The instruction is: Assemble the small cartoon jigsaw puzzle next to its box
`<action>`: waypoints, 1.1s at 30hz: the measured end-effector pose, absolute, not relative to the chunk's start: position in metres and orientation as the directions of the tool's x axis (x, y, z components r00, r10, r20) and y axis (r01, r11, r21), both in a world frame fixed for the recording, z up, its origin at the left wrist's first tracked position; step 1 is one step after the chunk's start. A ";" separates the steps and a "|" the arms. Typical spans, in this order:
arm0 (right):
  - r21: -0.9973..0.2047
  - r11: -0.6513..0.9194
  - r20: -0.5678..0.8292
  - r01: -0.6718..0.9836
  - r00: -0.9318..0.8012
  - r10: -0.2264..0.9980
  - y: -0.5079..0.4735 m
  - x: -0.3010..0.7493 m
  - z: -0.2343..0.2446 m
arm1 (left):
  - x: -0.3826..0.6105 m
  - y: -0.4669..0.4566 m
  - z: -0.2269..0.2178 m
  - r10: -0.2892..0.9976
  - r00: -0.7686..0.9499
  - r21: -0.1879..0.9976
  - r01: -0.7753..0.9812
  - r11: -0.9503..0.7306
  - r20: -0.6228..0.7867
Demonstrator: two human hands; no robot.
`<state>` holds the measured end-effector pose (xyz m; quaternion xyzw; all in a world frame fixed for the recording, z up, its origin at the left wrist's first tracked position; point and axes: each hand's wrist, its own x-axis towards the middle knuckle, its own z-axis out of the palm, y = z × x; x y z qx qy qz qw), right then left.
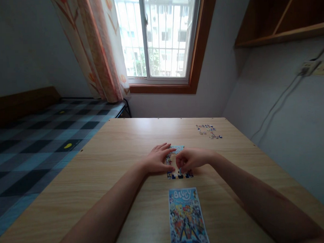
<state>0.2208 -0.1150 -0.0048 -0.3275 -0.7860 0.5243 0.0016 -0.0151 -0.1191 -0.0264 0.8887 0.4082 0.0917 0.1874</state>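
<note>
A partly assembled small jigsaw puzzle [179, 174] lies mid-table on the wooden table [105, 180]. My left hand [158, 159] rests flat on its left side, fingers stretched forward over it. My right hand [192, 158] is curled over the puzzle's right side, fingertips pinched together at the middle; whether a piece is in them is hidden. A colourful reference picture card [187, 218] lies just in front of the puzzle, nearer to me. Several loose puzzle pieces [208, 131] are scattered at the far right of the table.
A bed with a blue and black checked cover [32, 147] stands left of the table. A window [159, 36] with a patterned curtain [95, 49] is behind. A wooden shelf [280, 18] hangs at the upper right, and a wall socket with cable [307, 68] below it.
</note>
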 end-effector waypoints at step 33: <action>-0.594 0.433 -0.348 0.678 -0.702 0.622 -0.128 0.210 0.006 | -0.014 -0.120 -0.031 0.748 0.663 0.401 0.681 -0.612 0.016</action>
